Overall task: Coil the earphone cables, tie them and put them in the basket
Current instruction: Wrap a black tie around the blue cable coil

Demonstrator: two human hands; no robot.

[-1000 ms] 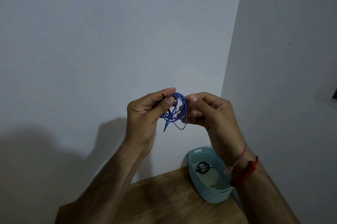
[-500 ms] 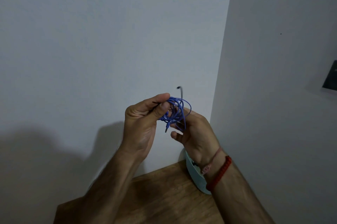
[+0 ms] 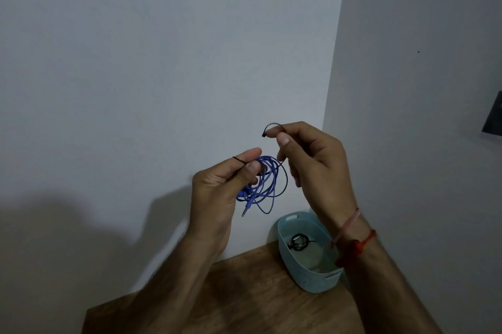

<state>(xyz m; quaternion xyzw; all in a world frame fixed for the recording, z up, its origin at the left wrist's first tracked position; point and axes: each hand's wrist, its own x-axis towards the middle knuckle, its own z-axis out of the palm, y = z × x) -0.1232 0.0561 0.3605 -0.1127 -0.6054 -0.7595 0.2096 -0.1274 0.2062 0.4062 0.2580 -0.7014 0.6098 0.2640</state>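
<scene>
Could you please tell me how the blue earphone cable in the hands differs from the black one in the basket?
The blue earphone cable is held in the air, pinched by the left hand, while the black earphone cable lies inside the light blue basket. The blue one hangs in loose, larger loops with its plug dangling; the black one looks like a small, compact bundle. The right hand is pulling a thin dark tie around the blue one. Both are coiled.

Coiled cable (image 3: 298,241) in basket (image 3: 307,276) on table (image 3: 244,303)
</scene>
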